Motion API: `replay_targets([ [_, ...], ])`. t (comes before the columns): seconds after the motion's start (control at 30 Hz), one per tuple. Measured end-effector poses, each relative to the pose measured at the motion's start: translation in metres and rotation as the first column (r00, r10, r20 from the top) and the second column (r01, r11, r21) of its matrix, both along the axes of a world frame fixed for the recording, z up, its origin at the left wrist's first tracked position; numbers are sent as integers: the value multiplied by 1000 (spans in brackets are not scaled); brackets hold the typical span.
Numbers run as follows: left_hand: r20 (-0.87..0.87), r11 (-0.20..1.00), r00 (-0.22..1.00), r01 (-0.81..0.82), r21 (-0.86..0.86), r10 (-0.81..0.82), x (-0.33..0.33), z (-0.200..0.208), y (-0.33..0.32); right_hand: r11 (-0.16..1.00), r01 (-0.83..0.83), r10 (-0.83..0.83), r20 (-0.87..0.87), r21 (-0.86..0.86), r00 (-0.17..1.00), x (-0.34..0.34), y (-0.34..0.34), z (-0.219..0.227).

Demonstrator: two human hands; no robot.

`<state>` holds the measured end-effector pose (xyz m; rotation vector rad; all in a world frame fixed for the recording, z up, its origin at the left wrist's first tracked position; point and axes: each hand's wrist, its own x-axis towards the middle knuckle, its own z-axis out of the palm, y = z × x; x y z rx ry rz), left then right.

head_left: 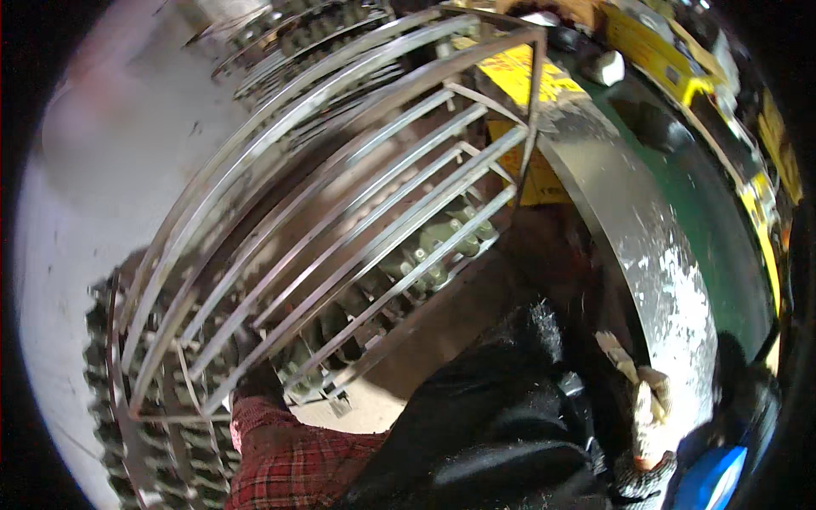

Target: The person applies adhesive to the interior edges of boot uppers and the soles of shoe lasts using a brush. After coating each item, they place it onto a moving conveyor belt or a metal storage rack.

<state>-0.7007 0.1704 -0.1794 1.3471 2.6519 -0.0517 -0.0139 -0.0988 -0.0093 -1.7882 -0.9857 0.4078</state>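
Observation:
A large metal rack (pixel 344 208) of long grey bars stands tilted across the left and middle. My left hand (pixel 257 374), in a dark glove below a red plaid sleeve, is closed at its lower bars, with the fingers partly hidden behind them. Green metal parts (pixel 438 246) show through and beneath the rack. At the lower right my right hand (pixel 650 408), in a whitish glove with a grey knit cuff, has its fingers bent together. A short pale piece (pixel 616 353) sticks out from it; its kind cannot be made out. This hand is beside a worn grey metal surface (pixel 676 297).
Rows of dark green parts (pixel 170 450) lie at the lower left, with more racked parts (pixel 314 47) at the back. Yellow boxes (pixel 535 174) stand behind the rack. A green surface (pixel 722 229) curves along the right, and a blue object (pixel 712 480) is in the lower right corner.

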Motion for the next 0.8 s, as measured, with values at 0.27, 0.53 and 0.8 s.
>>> replay_targets([
  [0.27, 66, 998, 997, 26, 50, -30, 1, 5, 39, 995, 31, -36, -49, -92, 998, -1, -12, -16],
  [0.53, 382, 968, 912, 58, 245, -151, 70, 15, 31, 999, 11, -18, -195, -39, 981, 8, -3, -22],
  [0.8, 903, 979, 381, 28, 203, -198, 215, -39, 68, 991, 113, -116, -30, -74, 993, 29, -25, -9],
])
